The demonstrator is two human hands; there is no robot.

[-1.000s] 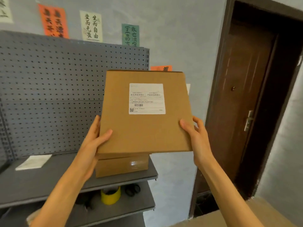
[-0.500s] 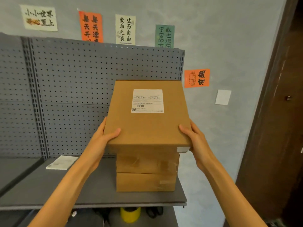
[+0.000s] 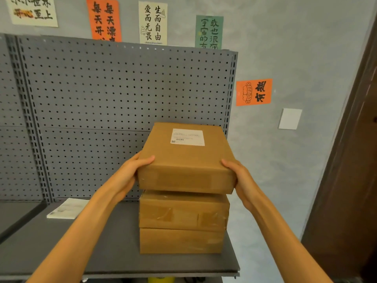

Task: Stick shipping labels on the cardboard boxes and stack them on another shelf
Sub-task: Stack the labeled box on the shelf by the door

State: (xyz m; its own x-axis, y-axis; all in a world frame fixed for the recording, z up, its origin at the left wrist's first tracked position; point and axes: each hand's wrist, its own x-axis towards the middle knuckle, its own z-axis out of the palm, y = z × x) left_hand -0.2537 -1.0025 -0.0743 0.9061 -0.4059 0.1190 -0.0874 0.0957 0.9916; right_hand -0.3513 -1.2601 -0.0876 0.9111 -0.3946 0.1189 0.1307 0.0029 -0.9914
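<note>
I see the top box (image 3: 184,160) held at both near corners: the left hand (image 3: 130,174) has a grip on the left corner, thumb lying over the top face, and the right hand (image 3: 237,176) grips the right corner the same way, fingers hidden behind the side. A white shipping label (image 3: 187,137) sits flat on the far part of the box's top. The box is directly over a stack of two boxes (image 3: 182,221) on the grey shelf (image 3: 114,252), near its right end; from this angle I cannot tell whether it rests on the stack or hangs just above it. It sits slightly skewed to the stack, overhanging at the right. A sheet of paper (image 3: 67,208) lies flat on the shelf to the left, well apart from the stack. A pegboard back panel (image 3: 102,103) stands behind, with posters (image 3: 153,23) on the wall above.
</note>
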